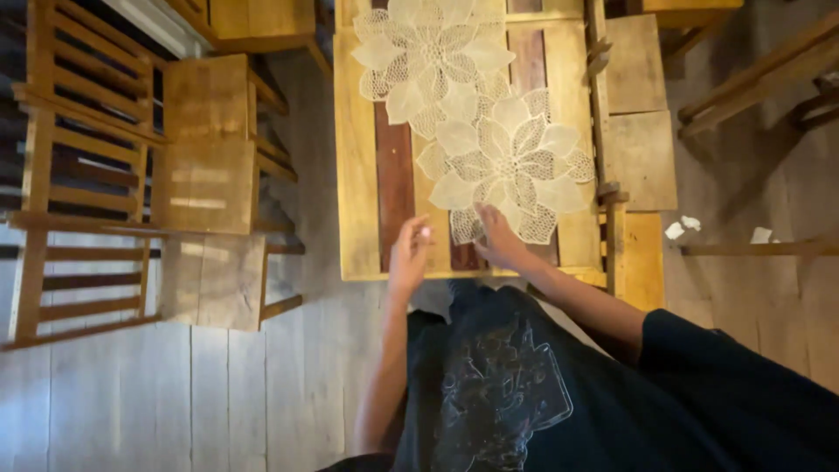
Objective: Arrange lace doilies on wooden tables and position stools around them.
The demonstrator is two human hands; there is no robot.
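Lace flower mat [511, 166] getting set flat on the wooden table [358, 175]

Right hand [498, 240] rests on the near edge of the cream mat, fingers spread and flat — it grips nothing. Left hand [409, 255] hangs just beside that edge, fingers loosely bent and apart, holding nothing. A second flower mat [433, 52] lies farther up the table, touching the first. It looks like the smoothing step — next, the near edge likely needs a soft pull to lie straight. No bowls or boxes show. Wooden chairs [210, 149] stand to the left.

A dining room — wooden table [358, 175], slatted chairs [210, 149], plank floor [218, 393]
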